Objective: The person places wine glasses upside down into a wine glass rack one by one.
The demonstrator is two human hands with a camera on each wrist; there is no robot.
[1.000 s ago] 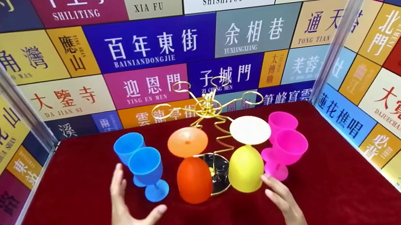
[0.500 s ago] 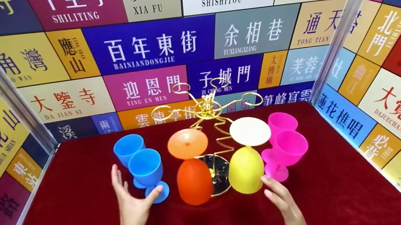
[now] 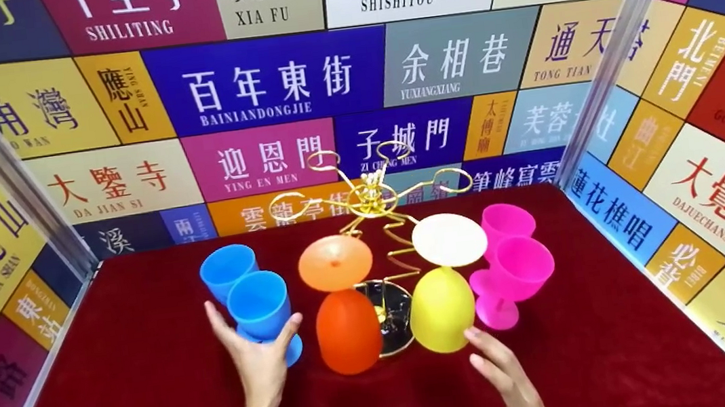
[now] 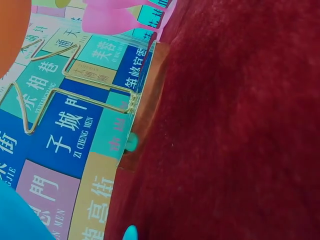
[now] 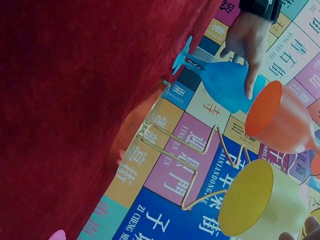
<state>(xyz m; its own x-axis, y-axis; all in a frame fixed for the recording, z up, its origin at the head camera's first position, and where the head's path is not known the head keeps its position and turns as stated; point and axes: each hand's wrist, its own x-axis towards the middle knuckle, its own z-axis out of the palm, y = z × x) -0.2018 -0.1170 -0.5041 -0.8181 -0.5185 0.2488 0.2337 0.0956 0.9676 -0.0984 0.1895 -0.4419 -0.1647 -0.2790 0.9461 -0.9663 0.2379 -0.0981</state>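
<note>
My left hand [image 3: 261, 365] reaches around the near blue goblet [image 3: 258, 304], its fingers on the left and its thumb over the right side. In the right wrist view that thumb lies across the blue goblet's bowl [image 5: 222, 85]; whether the fingers behind touch it, I cannot tell. My right hand [image 3: 509, 378] has its fingertips at the lower rim of a yellow goblet [image 3: 441, 310], thumb well apart. Both the yellow goblet and the orange goblet [image 3: 348, 331] hang upside down on a gold wire stand [image 3: 372, 195].
Another blue goblet [image 3: 227, 270] stands behind the near one. Two pink goblets, the nearer pink goblet [image 3: 523, 267] among them, stand upright at the right. The stand has a black round base [image 3: 396, 319] on the dark red cloth [image 3: 149, 364]. Printed panels [image 3: 267, 81] enclose the back and sides.
My left hand has moved forward and right, from beside the near blue goblet to around it, and its thumb has come over the goblet's side. The right hand has barely moved.
</note>
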